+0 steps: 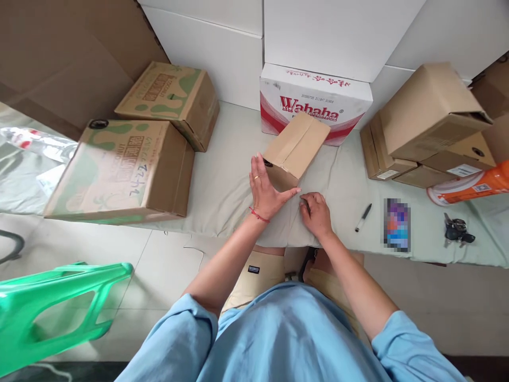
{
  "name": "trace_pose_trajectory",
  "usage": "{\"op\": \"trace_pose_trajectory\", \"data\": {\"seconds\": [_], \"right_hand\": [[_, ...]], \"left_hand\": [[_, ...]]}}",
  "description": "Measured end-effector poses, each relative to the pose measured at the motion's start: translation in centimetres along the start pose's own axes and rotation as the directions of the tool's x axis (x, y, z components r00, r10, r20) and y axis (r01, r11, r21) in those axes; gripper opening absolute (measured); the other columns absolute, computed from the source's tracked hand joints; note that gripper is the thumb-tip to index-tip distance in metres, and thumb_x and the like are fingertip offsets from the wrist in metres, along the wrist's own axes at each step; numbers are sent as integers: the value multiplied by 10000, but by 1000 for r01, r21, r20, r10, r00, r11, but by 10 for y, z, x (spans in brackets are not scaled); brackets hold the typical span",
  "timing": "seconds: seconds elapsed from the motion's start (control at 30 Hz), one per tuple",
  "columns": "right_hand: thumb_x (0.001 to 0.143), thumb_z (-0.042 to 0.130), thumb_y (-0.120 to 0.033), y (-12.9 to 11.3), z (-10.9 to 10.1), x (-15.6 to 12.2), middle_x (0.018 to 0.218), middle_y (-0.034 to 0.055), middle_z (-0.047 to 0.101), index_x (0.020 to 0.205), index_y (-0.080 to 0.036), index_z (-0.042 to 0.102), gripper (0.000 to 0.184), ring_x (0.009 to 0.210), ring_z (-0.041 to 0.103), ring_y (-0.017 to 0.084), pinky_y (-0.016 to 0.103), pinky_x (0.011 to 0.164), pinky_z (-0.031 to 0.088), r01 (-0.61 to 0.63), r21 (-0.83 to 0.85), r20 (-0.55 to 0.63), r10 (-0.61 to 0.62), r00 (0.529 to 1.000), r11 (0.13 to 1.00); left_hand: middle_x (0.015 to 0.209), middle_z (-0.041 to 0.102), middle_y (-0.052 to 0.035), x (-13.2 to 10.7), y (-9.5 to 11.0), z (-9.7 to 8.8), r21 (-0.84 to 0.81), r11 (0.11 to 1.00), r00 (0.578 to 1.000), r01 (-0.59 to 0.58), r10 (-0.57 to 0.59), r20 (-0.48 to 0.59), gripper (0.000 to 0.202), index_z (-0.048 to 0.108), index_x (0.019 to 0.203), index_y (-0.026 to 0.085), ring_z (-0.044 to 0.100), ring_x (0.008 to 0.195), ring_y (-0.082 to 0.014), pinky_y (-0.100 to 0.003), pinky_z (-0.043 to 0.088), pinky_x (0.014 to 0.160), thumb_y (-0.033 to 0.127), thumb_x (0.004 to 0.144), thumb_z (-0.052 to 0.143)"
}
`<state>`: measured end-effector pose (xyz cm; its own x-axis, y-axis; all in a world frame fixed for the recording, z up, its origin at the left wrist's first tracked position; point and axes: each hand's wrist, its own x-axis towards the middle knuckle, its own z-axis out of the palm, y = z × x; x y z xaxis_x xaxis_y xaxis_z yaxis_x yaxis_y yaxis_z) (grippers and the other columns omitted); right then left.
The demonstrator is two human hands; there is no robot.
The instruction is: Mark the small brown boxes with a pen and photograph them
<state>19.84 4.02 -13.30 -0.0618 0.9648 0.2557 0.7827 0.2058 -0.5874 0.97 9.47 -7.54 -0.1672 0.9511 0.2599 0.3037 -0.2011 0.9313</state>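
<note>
A small plain brown cardboard box [300, 140] lies at a slant on the cloth-covered table in front of me. My left hand [267, 190] is at its near end, open, thumb stretched to the right and fingers extended up along the left corner. A ring and a red cord bracelet are on this hand and wrist. Just right of it, my right hand [316, 215] rests on the cloth near the table edge, fingers loosely curled in, with nothing visible in them. Behind the small box stands a white and red Wahaha carton [314, 90].
Two printed cartons [115, 164] are at the left, beside a plastic bottle [40, 143]. Stacked brown boxes [429, 116] and an orange container [471, 185] stand right. A pen [363, 217], blurred phone [396, 225] and keys [457, 231] lie nearer. A green stool [59, 313] is below.
</note>
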Motion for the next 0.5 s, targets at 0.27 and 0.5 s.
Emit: {"op": "trace_pose_trajectory", "data": {"seconds": [0.27, 0.5], "right_hand": [[1001, 502, -235, 5, -2, 3, 1092, 115, 713, 1069, -245, 736, 244, 1066, 689, 288, 448, 958, 571, -28, 54, -9, 28, 1000, 998], [988, 504, -221, 5, -3, 3, 1070, 102, 715, 1043, -239, 744, 246, 993, 691, 263, 419, 918, 566, -63, 93, 12, 62, 998, 994]], "left_hand": [[1792, 307, -199, 4, 10, 22, -50, 989, 985, 141, -145, -88, 1319, 213, 1725, 245, 219, 1703, -398, -503, 234, 1378, 276, 660, 990], [1222, 709, -91, 10, -6, -37, -672, 543, 740, 504, -673, 11, 595, 520, 1383, 319, 742, 1131, -293, -462, 642, 988, 632, 903, 678]]}}
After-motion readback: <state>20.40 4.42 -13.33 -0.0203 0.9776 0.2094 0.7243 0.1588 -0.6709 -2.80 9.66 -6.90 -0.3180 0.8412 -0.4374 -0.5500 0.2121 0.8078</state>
